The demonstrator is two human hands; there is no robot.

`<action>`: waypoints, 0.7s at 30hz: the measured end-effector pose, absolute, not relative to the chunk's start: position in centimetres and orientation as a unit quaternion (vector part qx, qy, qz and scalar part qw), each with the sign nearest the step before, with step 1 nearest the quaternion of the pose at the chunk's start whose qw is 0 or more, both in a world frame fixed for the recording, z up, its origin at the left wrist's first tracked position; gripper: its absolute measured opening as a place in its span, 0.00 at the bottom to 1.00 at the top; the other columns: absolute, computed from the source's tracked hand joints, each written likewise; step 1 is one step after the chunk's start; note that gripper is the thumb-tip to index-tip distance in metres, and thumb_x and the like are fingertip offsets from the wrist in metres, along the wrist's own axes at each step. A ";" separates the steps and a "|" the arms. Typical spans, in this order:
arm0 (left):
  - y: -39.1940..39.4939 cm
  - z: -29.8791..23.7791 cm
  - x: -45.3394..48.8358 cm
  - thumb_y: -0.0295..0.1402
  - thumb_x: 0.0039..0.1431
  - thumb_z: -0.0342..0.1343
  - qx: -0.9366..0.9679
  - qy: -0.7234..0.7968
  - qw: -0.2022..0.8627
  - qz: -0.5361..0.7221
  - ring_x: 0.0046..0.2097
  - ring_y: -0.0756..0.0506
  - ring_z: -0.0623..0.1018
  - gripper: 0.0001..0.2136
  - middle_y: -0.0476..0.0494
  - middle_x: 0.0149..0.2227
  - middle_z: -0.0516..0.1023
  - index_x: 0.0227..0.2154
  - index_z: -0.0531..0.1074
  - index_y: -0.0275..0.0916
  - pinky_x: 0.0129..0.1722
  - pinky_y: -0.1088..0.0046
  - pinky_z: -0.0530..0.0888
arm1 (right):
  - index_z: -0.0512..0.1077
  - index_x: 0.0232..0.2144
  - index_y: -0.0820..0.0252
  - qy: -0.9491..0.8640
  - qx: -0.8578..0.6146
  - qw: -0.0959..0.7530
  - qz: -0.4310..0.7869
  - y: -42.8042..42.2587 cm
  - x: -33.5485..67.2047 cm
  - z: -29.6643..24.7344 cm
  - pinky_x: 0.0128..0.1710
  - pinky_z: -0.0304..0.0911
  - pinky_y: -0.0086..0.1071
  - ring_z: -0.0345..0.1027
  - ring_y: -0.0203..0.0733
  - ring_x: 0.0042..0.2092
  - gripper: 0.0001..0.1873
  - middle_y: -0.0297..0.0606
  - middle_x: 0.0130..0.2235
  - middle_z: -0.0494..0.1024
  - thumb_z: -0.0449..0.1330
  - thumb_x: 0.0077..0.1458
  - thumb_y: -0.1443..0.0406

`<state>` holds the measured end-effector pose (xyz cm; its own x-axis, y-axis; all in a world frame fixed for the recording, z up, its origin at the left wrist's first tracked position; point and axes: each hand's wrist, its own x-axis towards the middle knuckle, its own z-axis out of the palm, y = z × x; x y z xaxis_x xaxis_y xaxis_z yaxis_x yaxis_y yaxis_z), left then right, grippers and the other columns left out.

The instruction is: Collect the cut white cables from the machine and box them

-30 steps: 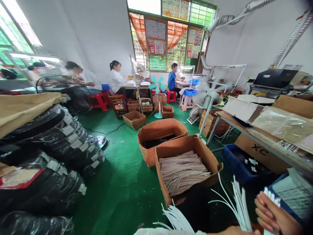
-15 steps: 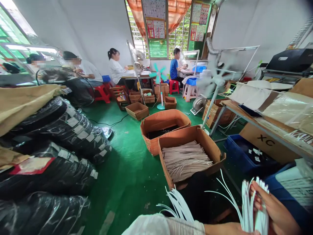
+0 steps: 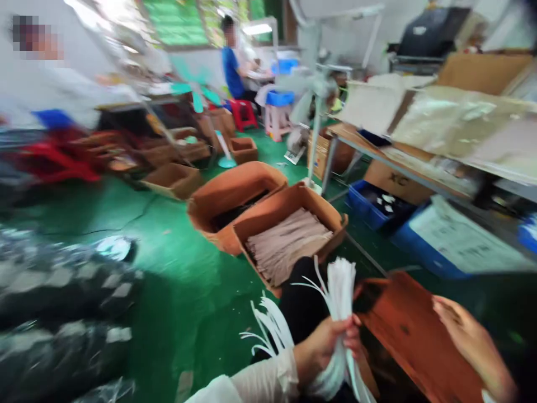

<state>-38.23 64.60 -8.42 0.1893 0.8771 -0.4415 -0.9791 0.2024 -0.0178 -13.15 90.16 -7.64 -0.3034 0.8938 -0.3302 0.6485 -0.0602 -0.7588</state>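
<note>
My left hand (image 3: pixel 331 342) is closed round a bundle of white strips (image 3: pixel 342 296) that fans out upward near the bottom middle. More white strips (image 3: pixel 272 324) stick out below and to the left of my sleeve. My right hand (image 3: pixel 470 341) lies at the lower right, resting against the edge of a reddish-brown board (image 3: pixel 413 330); its fingers look stretched out and hold nothing that I can see. Just beyond stands a cardboard box of tan strips (image 3: pixel 285 246). The picture is smeared by motion.
A second cardboard box (image 3: pixel 235 196) sits behind the first on the green floor (image 3: pixel 168 263). Black wrapped bundles (image 3: pixel 62 313) pile at the left. A table (image 3: pixel 419 168) with plastic sheets and blue crates (image 3: pixel 377 204) under it runs along the right. People sit at desks far back.
The view has swung down and to the right. The white strips passed from my right hand into my left hand. My right hand now rests on the reddish-brown board.
</note>
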 end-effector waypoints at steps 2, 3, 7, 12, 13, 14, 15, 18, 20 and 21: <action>64.5 -9.5 -38.6 0.32 0.57 0.62 -0.212 0.167 0.748 0.607 0.23 0.57 0.57 0.07 0.56 0.24 0.55 0.34 0.71 0.34 0.25 0.79 0.60 | 0.77 0.37 0.44 -0.735 -0.554 0.100 0.377 87.8 -11.1 -6.6 0.44 0.75 0.51 0.77 0.56 0.44 0.17 0.46 0.46 0.79 0.66 0.46 0.48; 64.7 -10.1 -38.7 0.33 0.55 0.64 -0.231 0.171 0.746 0.601 0.22 0.57 0.56 0.10 0.56 0.24 0.55 0.34 0.70 0.34 0.24 0.80 0.60 | 0.78 0.37 0.48 -0.748 -0.548 0.079 0.365 87.0 -10.5 -6.3 0.42 0.76 0.49 0.77 0.55 0.43 0.18 0.46 0.46 0.79 0.65 0.47 0.48; 66.1 -11.4 -39.0 0.35 0.50 0.70 -0.256 0.189 0.747 0.583 0.23 0.58 0.56 0.18 0.58 0.25 0.54 0.37 0.67 0.36 0.25 0.81 0.62 | 0.76 0.43 0.55 -0.775 -0.542 0.038 0.321 87.6 -9.7 -5.5 0.43 0.76 0.42 0.77 0.47 0.44 0.19 0.46 0.49 0.77 0.58 0.56 0.50; 68.3 -11.6 -39.4 0.36 0.53 0.68 -0.255 0.215 0.756 0.563 0.23 0.58 0.56 0.17 0.57 0.25 0.54 0.38 0.67 0.37 0.25 0.81 0.62 | 0.74 0.46 0.56 -0.806 -0.512 0.010 0.295 94.6 -13.6 -6.6 0.45 0.74 0.39 0.76 0.44 0.44 0.17 0.44 0.47 0.78 0.55 0.62 0.54; 68.7 -11.7 -39.4 0.37 0.53 0.68 -0.258 0.216 0.757 0.561 0.23 0.58 0.56 0.17 0.57 0.25 0.55 0.38 0.67 0.37 0.25 0.80 0.62 | 0.74 0.46 0.57 -0.809 -0.510 -0.003 0.291 96.6 -14.8 -7.6 0.45 0.74 0.38 0.76 0.44 0.44 0.17 0.44 0.47 0.78 0.55 0.62 0.54; 69.1 -11.8 -39.5 0.37 0.53 0.68 -0.261 0.217 0.757 0.558 0.23 0.57 0.56 0.17 0.57 0.25 0.55 0.37 0.67 0.37 0.25 0.80 0.62 | 0.74 0.46 0.58 -0.810 -0.511 -0.021 0.287 98.7 -16.0 -8.8 0.45 0.73 0.38 0.76 0.44 0.44 0.17 0.45 0.47 0.79 0.55 0.62 0.56; 69.6 -12.0 -39.6 0.38 0.53 0.68 -0.262 0.220 0.758 0.556 0.23 0.57 0.56 0.17 0.57 0.25 0.55 0.37 0.68 0.37 0.25 0.79 0.62 | 0.74 0.46 0.59 -0.809 -0.513 -0.044 0.282 100.9 -17.0 -10.3 0.46 0.72 0.37 0.75 0.44 0.45 0.16 0.45 0.47 0.79 0.55 0.62 0.57; 70.7 -12.7 -39.9 0.41 0.52 0.69 -0.265 0.229 0.760 0.548 0.23 0.57 0.56 0.18 0.56 0.24 0.56 0.36 0.69 0.37 0.25 0.78 0.62 | 0.75 0.44 0.61 -0.807 -0.509 -0.170 0.245 107.0 -19.3 -15.5 0.47 0.69 0.33 0.75 0.43 0.45 0.14 0.46 0.45 0.81 0.56 0.61 0.60; 71.4 -13.3 -40.2 0.43 0.51 0.69 -0.270 0.235 0.760 0.542 0.23 0.56 0.56 0.18 0.56 0.24 0.56 0.36 0.69 0.37 0.25 0.77 0.62 | 0.76 0.40 0.62 -0.796 -0.489 -0.286 0.212 110.0 -20.1 -19.0 0.45 0.67 0.30 0.74 0.41 0.43 0.12 0.45 0.43 0.81 0.56 0.61 0.62; 71.6 -13.6 -40.3 0.43 0.51 0.69 -0.277 0.237 0.759 0.539 0.23 0.56 0.56 0.18 0.56 0.24 0.57 0.35 0.69 0.37 0.25 0.77 0.62 | 0.76 0.38 0.62 -0.788 -0.476 -0.335 0.201 111.1 -20.3 -20.7 0.44 0.67 0.29 0.74 0.40 0.42 0.11 0.45 0.42 0.82 0.56 0.61 0.63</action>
